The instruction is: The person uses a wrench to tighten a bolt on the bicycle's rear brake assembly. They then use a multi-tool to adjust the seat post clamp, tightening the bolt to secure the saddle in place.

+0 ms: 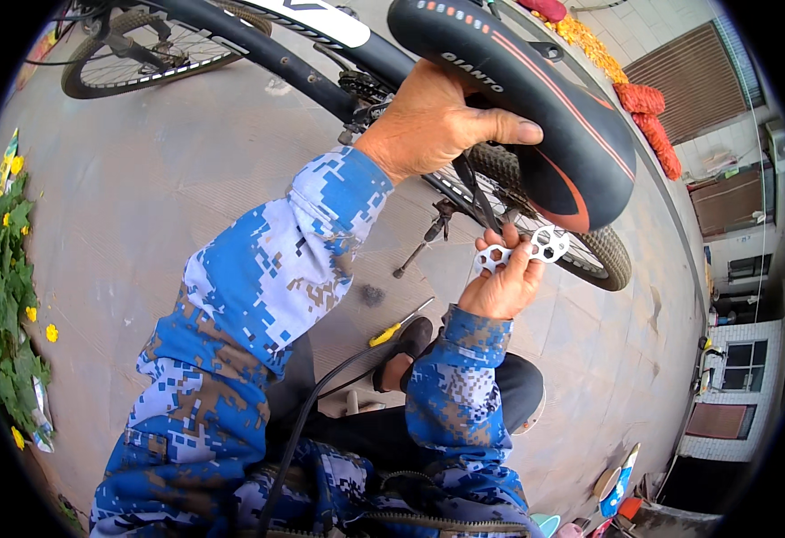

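My left hand [442, 121] grips the black bicycle saddle [581, 125], which has red-orange trim. The thumb lies along the saddle's near side, while most of the fingers are hidden beneath it. Below the saddle, my right hand [504, 285] is closed on a flat silver multi-hole hex wrench [549, 244], whose two rounded ends show on either side of the fingers. Behind both hands stands the bicycle, with its dark frame [271, 61] running to the upper left and its rear wheel [621, 260] partly covered by the saddle. Whether the wrench touches the bicycle, I cannot tell.
A yellow-handled screwdriver [383, 336] lies on the paved ground near my shoe [413, 341]. The bicycle's kickstand [424, 244] reaches down near it. Leafy plants with yellow flowers [7, 296] line the left side. Red mesh sacks [652, 130] lie along the wall at upper right.
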Tool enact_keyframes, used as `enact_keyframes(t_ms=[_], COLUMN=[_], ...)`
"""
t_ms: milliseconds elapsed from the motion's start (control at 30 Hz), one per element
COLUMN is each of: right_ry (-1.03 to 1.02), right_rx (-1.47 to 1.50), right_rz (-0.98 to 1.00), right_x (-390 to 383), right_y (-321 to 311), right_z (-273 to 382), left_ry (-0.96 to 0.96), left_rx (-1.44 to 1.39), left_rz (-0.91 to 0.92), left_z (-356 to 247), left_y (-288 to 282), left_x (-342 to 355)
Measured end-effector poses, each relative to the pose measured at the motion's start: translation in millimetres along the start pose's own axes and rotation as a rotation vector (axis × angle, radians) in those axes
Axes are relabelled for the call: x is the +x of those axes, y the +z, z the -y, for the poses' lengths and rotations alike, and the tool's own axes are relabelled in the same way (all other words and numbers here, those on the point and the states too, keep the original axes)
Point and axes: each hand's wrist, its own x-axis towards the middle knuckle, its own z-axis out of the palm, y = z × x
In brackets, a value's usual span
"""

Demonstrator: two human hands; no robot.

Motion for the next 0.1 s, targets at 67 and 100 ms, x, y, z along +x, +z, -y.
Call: enact_keyframes(t_ms=[67,100], right_ry=[-0.07,-0.115], right_rx=[-0.051,-0.103], right_rz=[0.019,0.053], right_x=[4,9], right_y=[-9,-16], right_z=[21,27], left_ry=[-0.07,-0.087], left_rx=[0.012,0.021], left_rz=[0.012,0.003], left_z=[-4,-6], left_y=[-4,-4], left_x=[-2,-4])
